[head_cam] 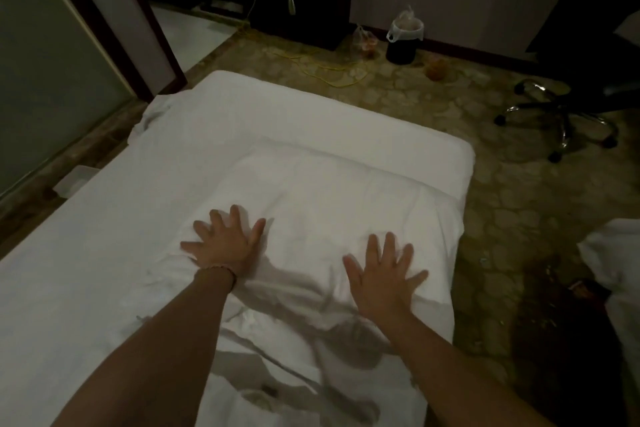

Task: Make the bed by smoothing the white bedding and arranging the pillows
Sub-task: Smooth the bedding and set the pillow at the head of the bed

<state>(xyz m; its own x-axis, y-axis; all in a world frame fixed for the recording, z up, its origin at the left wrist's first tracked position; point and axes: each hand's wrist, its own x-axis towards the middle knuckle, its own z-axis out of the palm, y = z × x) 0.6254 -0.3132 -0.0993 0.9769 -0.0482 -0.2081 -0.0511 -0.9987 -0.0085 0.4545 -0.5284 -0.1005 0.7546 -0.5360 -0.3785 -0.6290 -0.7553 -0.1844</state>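
A white duvet lies folded over the right half of the bed, on a white sheet that covers the mattress. My left hand presses flat on the duvet near its left edge, fingers spread. Further right, my right hand lies flat on the duvet too, fingers apart. Neither hand holds any cloth. The fabric between and below my hands is creased. No pillow shows on this bed.
Patterned carpet surrounds the bed's foot and right side. A lined bin and a plastic bag stand by the far wall, with a yellow cable on the floor. An office chair base sits at right. More white bedding shows at the right edge.
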